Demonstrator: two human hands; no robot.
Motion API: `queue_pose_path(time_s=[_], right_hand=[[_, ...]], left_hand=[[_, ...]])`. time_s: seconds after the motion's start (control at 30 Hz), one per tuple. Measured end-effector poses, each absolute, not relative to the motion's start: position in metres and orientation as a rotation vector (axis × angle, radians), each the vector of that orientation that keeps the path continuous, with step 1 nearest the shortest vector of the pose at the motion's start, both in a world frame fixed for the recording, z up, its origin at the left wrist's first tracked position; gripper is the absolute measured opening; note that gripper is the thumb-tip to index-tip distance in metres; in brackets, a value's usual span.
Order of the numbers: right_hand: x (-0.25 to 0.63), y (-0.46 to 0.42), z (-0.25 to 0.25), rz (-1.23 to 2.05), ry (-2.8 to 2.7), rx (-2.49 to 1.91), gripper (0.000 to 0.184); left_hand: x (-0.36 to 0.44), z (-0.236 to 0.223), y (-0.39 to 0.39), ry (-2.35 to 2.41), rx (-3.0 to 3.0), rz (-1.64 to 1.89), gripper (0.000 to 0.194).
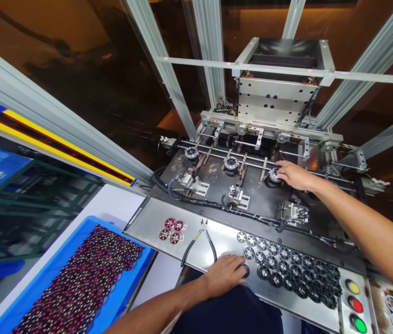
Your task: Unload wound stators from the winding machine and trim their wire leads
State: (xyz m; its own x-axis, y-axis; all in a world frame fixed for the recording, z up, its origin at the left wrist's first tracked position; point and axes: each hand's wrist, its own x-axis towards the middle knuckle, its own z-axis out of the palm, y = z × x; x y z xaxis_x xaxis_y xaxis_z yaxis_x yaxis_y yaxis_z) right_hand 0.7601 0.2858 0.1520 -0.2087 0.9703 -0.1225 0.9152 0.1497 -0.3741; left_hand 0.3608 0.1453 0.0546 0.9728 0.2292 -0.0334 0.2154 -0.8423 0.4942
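Observation:
My right hand (297,175) reaches over the machine bed, its fingers closed on a round silver-and-black part (273,175) at the right-hand station. Two similar round parts, one at the middle station (231,163) and one at the left station (192,154), sit in their holders. Low on the metal ledge, my left hand (225,277) has its fingers closed around a black ring-shaped part (244,270). Right beside it spread several rows of black spoked rings (283,266). Green-handled cutting pliers (203,232) lie with handles spread just left of that hand.
Several red and copper wound cores (169,223) lie on the ledge (141,220). A blue tray (92,220) full of them stands left. Yellow, red and green buttons (356,305) are at the right. Clamps (236,197) and cables line the bed; metal posts (168,69) frame it.

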Motion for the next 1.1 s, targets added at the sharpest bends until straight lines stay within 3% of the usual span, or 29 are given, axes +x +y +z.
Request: queue_pose_path(time_s=[0.3, 0.53, 0.67, 0.83, 0.93, 1.1], right_hand=[[0.757, 0.286, 0.145, 0.556, -2.259, -1.918, 0.022], [0.753, 0.292, 0.147, 0.551, -2.213, -1.954, 0.019], [0.740, 0.285, 0.169, 0.388, -2.119, -1.945, 0.018], [0.666, 0.219, 0.229, 0.108, -1.987, -1.728, 0.036], [0.596, 0.163, 0.254, 0.339, -2.186, -1.204, 0.062], [0.526, 0.115, 0.245, 0.305, -2.022, -1.023, 0.062]], left_hand=[[0.344, 0.076, 0.151, 0.459, 2.374, 0.314, 0.023], [0.326, 0.141, 0.179, 0.662, 2.156, 0.433, 0.026], [0.328, 0.183, 0.198, 0.687, 2.094, 0.502, 0.024], [0.332, 0.218, 0.207, 0.578, 1.951, 0.725, 0.028], [0.332, 0.228, 0.204, 0.546, 1.905, 0.782, 0.031], [0.336, 0.227, 0.191, 0.497, 1.725, 0.759, 0.036]])
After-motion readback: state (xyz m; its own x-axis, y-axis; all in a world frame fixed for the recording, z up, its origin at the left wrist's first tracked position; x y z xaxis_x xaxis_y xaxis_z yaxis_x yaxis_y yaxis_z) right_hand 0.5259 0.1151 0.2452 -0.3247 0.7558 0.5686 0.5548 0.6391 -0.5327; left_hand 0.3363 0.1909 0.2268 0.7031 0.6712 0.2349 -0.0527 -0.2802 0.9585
